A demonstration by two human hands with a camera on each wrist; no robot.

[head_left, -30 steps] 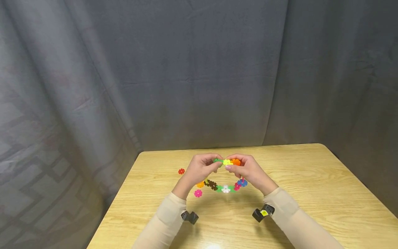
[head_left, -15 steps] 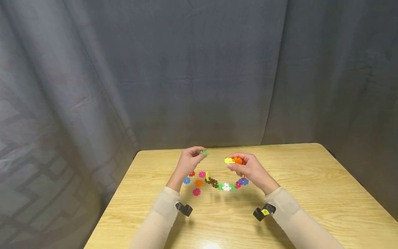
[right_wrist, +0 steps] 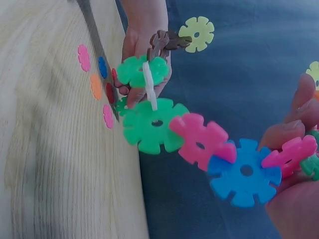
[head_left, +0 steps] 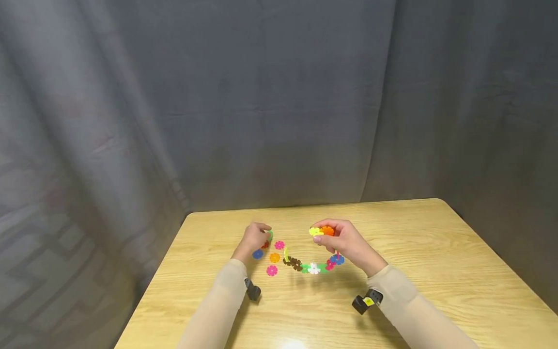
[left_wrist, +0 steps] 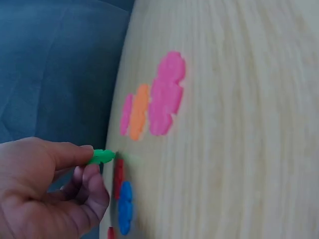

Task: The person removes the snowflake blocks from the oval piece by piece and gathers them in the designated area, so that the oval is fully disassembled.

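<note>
Between thumb and finger, my left hand (head_left: 253, 239) pinches a green flower-shaped disc (left_wrist: 102, 156) low over the table's left part. Whether that disc touches the table, I cannot tell. My right hand (head_left: 348, 243) grips one end of a chain of interlocked flower discs, at the yellow disc (head_left: 315, 231) and orange disc (head_left: 327, 230). From there the chain hangs in a curve through a blue disc (right_wrist: 244, 174), pink, green, a white disc (head_left: 314, 268) and brown discs (head_left: 296, 264), up to a yellow disc (right_wrist: 197, 34) at its free end. The right palm hides some links.
Loose discs lie beside the left hand: a blue disc (head_left: 257, 254), an orange disc (head_left: 274, 258), pink discs (head_left: 272, 270) and partly covered red ones (left_wrist: 118, 179). Grey curtains (head_left: 279, 106) stand behind and left of the wooden table (head_left: 314, 315).
My left hand has moved away from the chain, leftward and down to the loose discs, carrying the green disc. My right hand still holds the chain in nearly the same place.
</note>
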